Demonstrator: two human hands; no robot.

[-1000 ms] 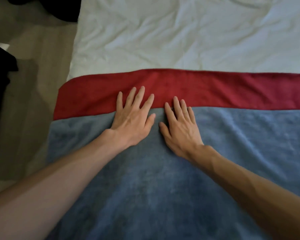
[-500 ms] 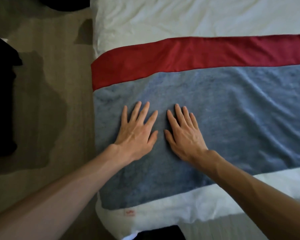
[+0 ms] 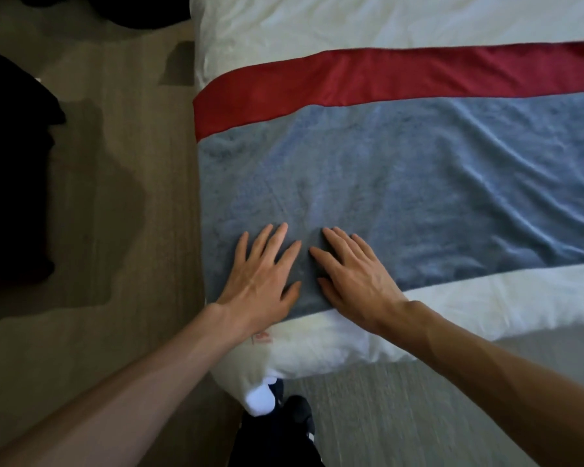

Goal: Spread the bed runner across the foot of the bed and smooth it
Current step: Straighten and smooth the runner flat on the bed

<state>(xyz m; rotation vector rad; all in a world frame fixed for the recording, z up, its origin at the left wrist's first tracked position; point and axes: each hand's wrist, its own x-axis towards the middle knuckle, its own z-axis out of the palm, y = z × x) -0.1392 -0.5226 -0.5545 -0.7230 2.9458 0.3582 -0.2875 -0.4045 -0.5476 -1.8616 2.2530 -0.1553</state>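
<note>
The bed runner [image 3: 402,183] is blue-grey plush with a red band along its far edge. It lies across the foot of the white bed [image 3: 368,25], reaching the bed's left side. Both palms lie flat on its near left corner, fingers straight and spread. My left hand [image 3: 263,281] presses near the runner's left end. My right hand [image 3: 354,281] lies beside it, its heel over the runner's near edge. Creases run through the runner's right part.
White bedding [image 3: 486,298] shows below the runner, with a small red label at its corner. Wooden floor [image 3: 115,230] lies to the left with dark objects [image 3: 11,170] on it. My feet, a white sock [image 3: 258,399] and a dark one, stand by the bed corner.
Both hands have slid toward me across the runner, from the red band down to its near edge. The view has pulled back, so the foot of the bed and the floor show.
</note>
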